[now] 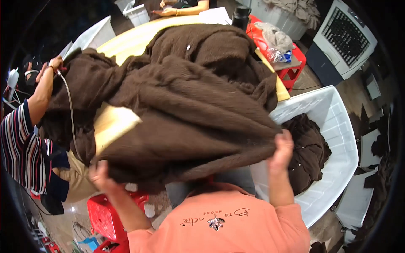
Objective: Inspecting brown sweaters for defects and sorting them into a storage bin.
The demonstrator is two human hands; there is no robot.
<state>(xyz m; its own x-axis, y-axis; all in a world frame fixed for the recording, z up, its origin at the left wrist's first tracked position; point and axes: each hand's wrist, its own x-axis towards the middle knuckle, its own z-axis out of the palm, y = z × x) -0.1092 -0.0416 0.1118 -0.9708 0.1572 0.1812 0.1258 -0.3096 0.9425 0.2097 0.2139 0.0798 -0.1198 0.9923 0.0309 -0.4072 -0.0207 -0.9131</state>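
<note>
A large dark brown, soft-looking cloth (177, 139) is stretched out in front of me, its surface smeared by motion. My left hand (100, 175) grips its near left corner, the fingers somewhat blurred. At the opposite corner my right hand (282, 151) is closed on the edge, beside the white tub. Beyond the stretched part, more brown cloth (206, 42) lies heaped over a yellow table (116, 126). Where one piece ends and another begins, I cannot tell.
A white plastic tub (341, 139) with brown cloth stands to my right. At left, a person in a striped shirt (25, 147) holds a tool with a hose (69, 101). Red stools (103, 217) stand nearby. A black bottle (241, 17) and an air cooler (344, 42) are farther back.
</note>
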